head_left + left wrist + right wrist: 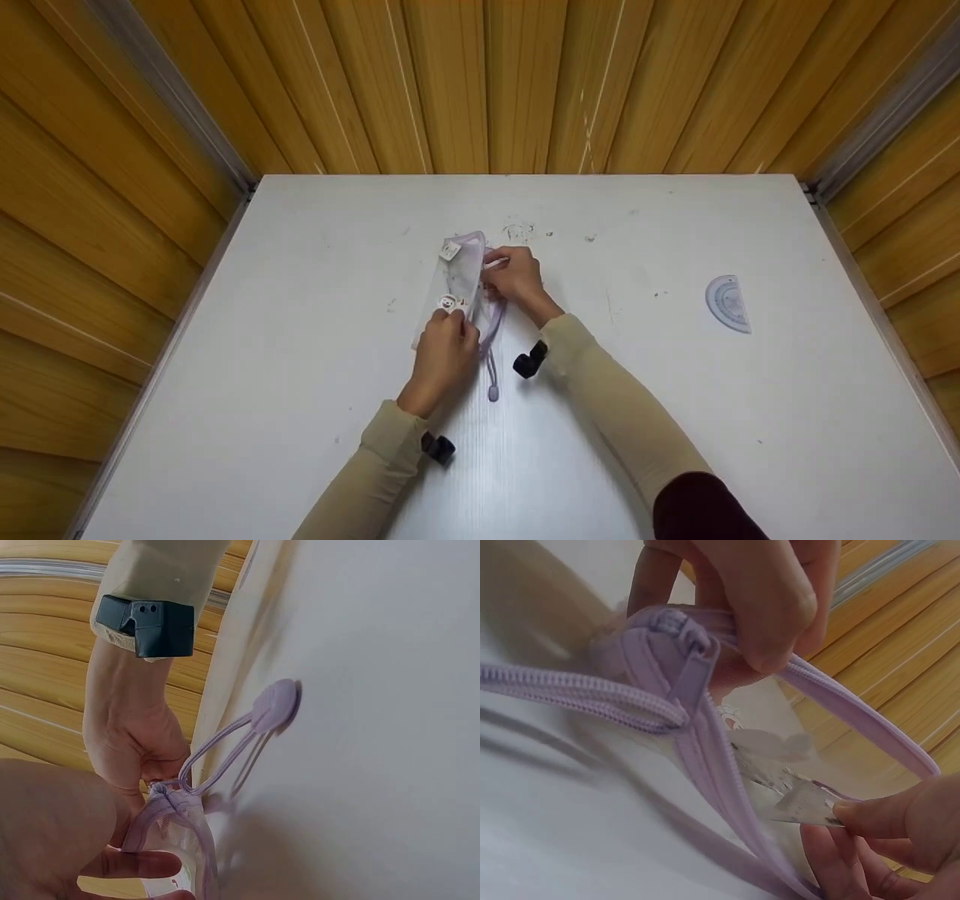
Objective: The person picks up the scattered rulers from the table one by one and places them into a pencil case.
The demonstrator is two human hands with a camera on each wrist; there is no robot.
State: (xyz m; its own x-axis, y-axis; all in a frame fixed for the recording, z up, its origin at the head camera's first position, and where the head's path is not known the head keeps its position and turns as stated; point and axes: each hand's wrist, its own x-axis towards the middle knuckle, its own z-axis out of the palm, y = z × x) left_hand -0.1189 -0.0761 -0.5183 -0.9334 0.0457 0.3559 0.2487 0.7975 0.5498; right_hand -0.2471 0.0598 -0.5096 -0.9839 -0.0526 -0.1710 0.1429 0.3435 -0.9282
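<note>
A see-through pouch (463, 270) with lilac zipper edging is held up over the white table, its zipper open. My left hand (444, 349) grips the pouch's near end, close to the lilac zipper pull (694, 679). A lilac cord loop with an oval tab (274, 706) hangs from that end. At the pouch's mouth, my right hand (516, 274) pinches a thin clear flat piece with dark marks (806, 802) between thumb and fingers. The piece's full shape is hidden, and part of it appears to lie inside the pouch.
A clear bluish protractor (727, 304) lies on the right part of the white table (300, 300). Wood-look panel walls (517, 82) stand behind the table and on both sides. Each wrist wears a small black camera (530, 360).
</note>
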